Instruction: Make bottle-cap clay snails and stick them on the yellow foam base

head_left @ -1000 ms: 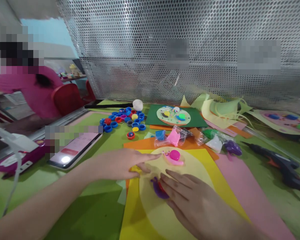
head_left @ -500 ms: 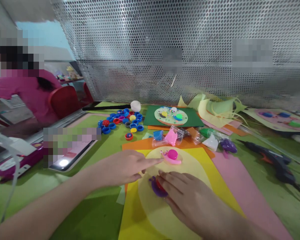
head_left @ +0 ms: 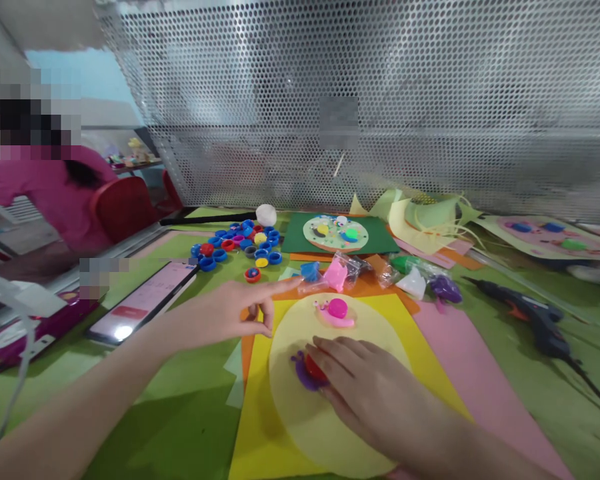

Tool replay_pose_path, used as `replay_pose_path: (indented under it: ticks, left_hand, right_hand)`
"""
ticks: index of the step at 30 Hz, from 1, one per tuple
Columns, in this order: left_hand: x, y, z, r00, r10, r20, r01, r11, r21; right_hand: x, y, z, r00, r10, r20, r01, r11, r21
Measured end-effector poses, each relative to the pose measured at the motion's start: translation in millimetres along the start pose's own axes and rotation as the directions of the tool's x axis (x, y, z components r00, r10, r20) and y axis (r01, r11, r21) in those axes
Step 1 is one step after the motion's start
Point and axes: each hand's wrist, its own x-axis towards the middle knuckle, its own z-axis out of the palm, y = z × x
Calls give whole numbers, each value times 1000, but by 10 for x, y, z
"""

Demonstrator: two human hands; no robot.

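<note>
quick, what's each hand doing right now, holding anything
Left hand: in the air, index finger out, holding nothing.
Right hand: open and flat, fingertips on the purple figure.

SITE: craft room, shared hobby-class table | EVIDENCE: stacked yellow, orange and pink craft paper sheets; heap of blue and red plastic bottle caps; small clear bags of coloured modelling clay; black hot-glue gun; round paper collage on dark green card | SURROUNDS: perforated grey metal screen behind green tabletop; red chair at neighbouring bench.
</note>
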Motion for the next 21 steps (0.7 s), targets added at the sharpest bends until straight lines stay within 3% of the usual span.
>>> replay_pose_path:
  ticks: [10, 15, 21]
  left_hand:
    - [54, -31, 40, 998, -38, 48, 38, 999, 2]
    - [25, -23, 56, 997, -74, 3, 74, 996, -51]
    - [-37, 76, -55, 984, -163, -74, 154, 981, -118]
  right_hand:
    - [23, 14, -1, 990, 65, 124, -71, 996, 47]
    - [35, 34, -27, 985, 72, 155, -80, 996, 44]
    - [27, 87, -12, 981, 55, 184, -70, 994, 81]
